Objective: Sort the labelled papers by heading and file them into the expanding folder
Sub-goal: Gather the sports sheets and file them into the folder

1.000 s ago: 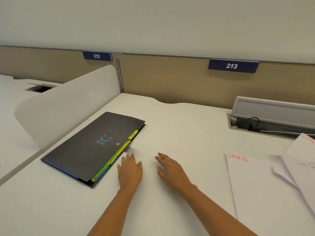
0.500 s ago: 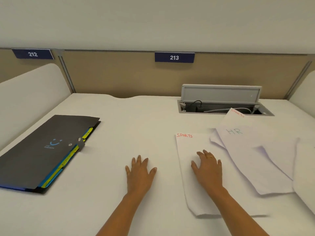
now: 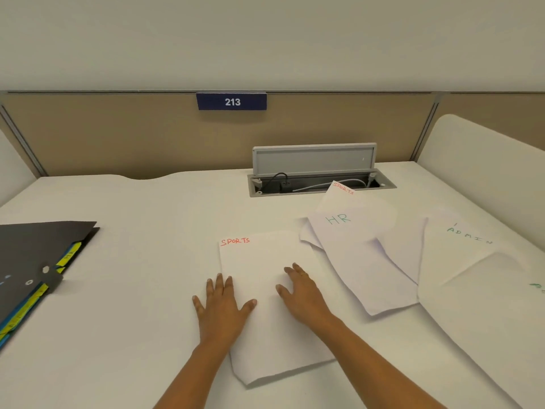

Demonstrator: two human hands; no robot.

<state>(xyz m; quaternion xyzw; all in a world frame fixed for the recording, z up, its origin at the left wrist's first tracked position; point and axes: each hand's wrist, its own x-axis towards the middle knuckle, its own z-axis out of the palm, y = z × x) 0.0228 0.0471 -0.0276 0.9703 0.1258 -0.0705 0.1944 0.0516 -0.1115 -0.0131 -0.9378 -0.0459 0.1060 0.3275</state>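
A white sheet headed SPORTS (image 3: 259, 255) lies flat in the middle of the desk. My left hand (image 3: 222, 305) lies flat across its left edge with fingers spread. My right hand (image 3: 303, 293) rests flat on the same sheet. To the right lie overlapping sheets: one headed HR (image 3: 354, 249), one headed ADMIN (image 3: 460, 249), and a second SPORTS sheet (image 3: 339, 196) partly under the HR one. The black expanding folder (image 3: 32, 255) lies closed at the left, with yellow and blue tabs showing along its edge.
An open grey cable hatch (image 3: 315, 172) with wires sits at the back of the white desk (image 3: 147, 231). A beige partition with a 213 plate (image 3: 231, 101) runs behind. A white side divider (image 3: 486, 172) bounds the right.
The view has swung right, so the folder sits further left. My left hand moved onto the SPORTS sheet's left edge; my right hand stays on the sheet.
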